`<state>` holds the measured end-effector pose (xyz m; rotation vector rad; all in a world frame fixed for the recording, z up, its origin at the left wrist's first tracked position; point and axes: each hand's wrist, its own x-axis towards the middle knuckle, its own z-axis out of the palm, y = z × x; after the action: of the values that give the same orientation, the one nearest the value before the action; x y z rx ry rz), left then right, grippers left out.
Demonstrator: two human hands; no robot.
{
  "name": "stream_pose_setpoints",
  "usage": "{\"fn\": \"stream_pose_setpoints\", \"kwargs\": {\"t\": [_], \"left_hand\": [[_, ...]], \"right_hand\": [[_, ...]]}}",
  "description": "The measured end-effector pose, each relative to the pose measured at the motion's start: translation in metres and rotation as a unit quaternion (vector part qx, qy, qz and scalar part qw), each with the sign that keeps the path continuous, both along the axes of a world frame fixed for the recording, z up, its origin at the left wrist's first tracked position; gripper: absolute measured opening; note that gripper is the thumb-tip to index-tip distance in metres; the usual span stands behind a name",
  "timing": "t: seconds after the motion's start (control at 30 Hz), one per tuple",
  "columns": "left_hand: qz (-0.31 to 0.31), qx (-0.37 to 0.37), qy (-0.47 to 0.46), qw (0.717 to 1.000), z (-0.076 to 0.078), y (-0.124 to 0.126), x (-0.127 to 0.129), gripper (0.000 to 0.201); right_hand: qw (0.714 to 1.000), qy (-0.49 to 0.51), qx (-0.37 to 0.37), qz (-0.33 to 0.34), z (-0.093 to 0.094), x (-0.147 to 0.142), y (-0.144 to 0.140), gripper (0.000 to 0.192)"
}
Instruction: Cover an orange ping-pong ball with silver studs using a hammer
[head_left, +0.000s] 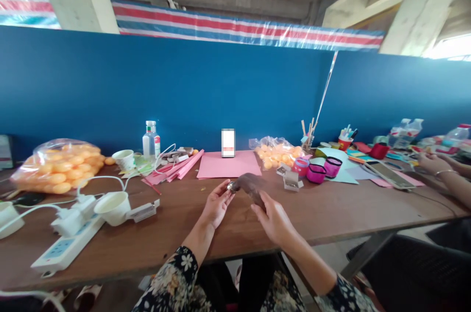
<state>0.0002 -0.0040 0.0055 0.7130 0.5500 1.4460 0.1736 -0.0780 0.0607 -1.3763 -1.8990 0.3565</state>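
Note:
Above the brown table, my left hand pinches a small shiny silvery piece between thumb and fingers. A dark brown, curved, soft-looking strip starts at that piece and arches over to my right hand. The fingers of my right hand are closed on its other end. Motion smears the strip, so its exact kind is unclear. Just beyond both hands lie flat pink sheets, with an upright white-screened phone standing at their back edge.
A power strip with plugs and paper cups stand left, near a bag of orange balls. Right are another ball bag, small open boxes, magenta bands and a tablet. Another person's hands work far right.

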Motion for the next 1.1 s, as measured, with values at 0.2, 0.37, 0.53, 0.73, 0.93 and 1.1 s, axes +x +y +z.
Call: {"fn": "stream_pose_setpoints", "kwargs": {"t": [0.2,0.37,0.53,0.73,0.93,1.1], "left_hand": [[0.008,-0.005,0.01,1.0,-0.001,0.0,0.001,0.041],[0.018,-0.009,0.013,1.0,-0.003,0.001,0.001,0.037],[0.019,-0.006,-0.006,1.0,0.0,0.0,0.0,0.038],[-0.011,-0.013,-0.008,1.0,0.003,-0.002,0.0,0.03],[-0.005,-0.028,-0.013,1.0,-0.001,0.002,-0.002,0.018],[-0.011,-0.036,-0.02,0.999,0.0,0.001,-0.003,0.015]], "right_hand": [[1.0,0.019,0.017,-0.005,0.002,-0.001,0.001,0.034],[1.0,-0.013,0.002,0.0,0.001,-0.002,0.004,0.027],[0.999,0.03,0.012,-0.011,0.0,-0.004,-0.003,0.03],[0.999,0.038,-0.006,-0.014,-0.008,-0.013,0.0,0.025],[0.999,0.042,0.015,-0.029,-0.008,-0.014,0.0,0.033],[1.0,0.028,0.002,-0.012,-0.006,-0.013,-0.001,0.028]]}}
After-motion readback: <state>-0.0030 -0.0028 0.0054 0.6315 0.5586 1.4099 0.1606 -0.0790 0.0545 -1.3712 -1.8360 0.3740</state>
